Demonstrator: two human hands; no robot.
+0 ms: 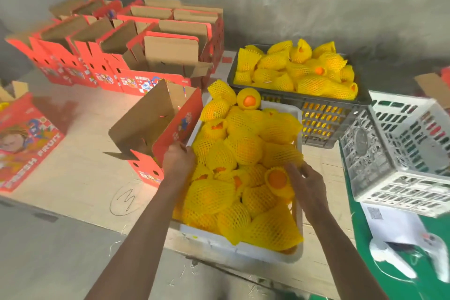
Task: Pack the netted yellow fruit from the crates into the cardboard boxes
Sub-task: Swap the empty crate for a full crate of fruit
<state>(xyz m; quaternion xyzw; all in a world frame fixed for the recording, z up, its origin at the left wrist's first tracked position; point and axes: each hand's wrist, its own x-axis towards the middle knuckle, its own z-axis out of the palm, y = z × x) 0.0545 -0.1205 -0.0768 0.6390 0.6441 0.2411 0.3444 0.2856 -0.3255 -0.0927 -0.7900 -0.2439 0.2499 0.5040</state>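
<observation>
Picking is in hand: the right hand [307, 185] curls its fingers round a netted fruit [278, 181]; the left hand [178, 156] (fingers hidden, cannot tell) touches the open box [155, 126], awaiting transfer.

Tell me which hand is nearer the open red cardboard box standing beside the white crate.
Left. The left hand is at the open red cardboard box, touching its near wall by the white crate. The right hand is across the crate, on a netted fruit.

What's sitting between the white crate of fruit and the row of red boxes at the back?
In the head view, one open red cardboard box stands there, tilted, right against the white crate; the left hand rests at its edge.
</observation>
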